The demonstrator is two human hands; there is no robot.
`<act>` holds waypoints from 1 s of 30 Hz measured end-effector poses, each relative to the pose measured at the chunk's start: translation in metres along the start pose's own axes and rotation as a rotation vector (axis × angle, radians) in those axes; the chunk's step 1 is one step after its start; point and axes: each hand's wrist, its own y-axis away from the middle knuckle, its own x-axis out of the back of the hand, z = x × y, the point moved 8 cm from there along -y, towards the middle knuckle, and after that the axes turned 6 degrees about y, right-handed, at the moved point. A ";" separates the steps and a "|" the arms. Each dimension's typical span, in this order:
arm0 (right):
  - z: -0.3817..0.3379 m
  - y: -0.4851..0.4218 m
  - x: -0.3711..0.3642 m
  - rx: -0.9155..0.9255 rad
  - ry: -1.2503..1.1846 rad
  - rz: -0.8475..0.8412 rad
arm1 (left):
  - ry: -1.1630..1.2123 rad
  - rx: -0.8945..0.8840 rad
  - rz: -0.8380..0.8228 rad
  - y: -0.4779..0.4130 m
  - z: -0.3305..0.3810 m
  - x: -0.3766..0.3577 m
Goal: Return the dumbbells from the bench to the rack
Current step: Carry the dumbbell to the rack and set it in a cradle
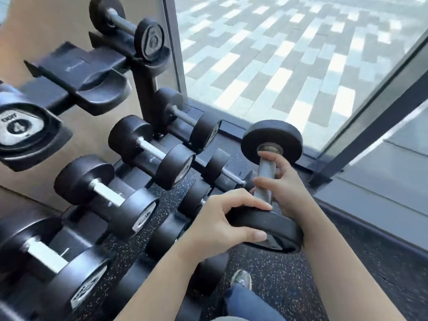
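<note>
I hold a black dumbbell [271,142] nearly upright in front of the rack, its knurled steel handle pointing away from me. My right hand [281,193] wraps the handle from the right. My left hand [222,218] grips the rim of the near weight head. The black dumbbell rack [148,89] stands to the left, with several dumbbells in its cradles on the upper and middle tiers. An empty cradle [102,89] sits on the upper tier, left of the upright post. The bench is out of view.
More dumbbells [215,163] lie on the lowest tier, just left of the one I hold. A glass wall [278,54] and its dark frame [361,144] run behind and to the right. My shoe [242,278] rests on the speckled rubber floor.
</note>
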 end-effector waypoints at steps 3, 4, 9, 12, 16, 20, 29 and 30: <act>-0.020 -0.041 -0.001 0.028 0.007 -0.060 | -0.003 -0.004 0.071 -0.034 0.003 0.015; -0.026 -0.052 -0.003 0.038 0.007 -0.074 | 0.009 -0.006 0.095 -0.042 0.005 0.020; -0.049 -0.092 -0.032 0.061 0.034 -0.153 | 0.015 -0.019 0.196 -0.060 0.012 0.056; -0.062 -0.102 -0.061 0.081 0.046 -0.192 | -0.013 -0.041 0.247 -0.057 0.014 0.083; -0.071 -0.107 -0.091 0.116 0.069 -0.229 | -0.007 -0.032 0.260 -0.044 0.015 0.108; -0.073 -0.105 -0.126 0.109 0.080 -0.255 | -0.006 -0.015 0.259 -0.027 0.022 0.137; -0.077 -0.149 -0.165 0.103 0.113 -0.361 | -0.007 0.062 0.388 -0.042 0.008 0.175; -0.080 -0.159 -0.167 0.099 0.127 -0.381 | -0.006 0.068 0.419 -0.050 0.006 0.179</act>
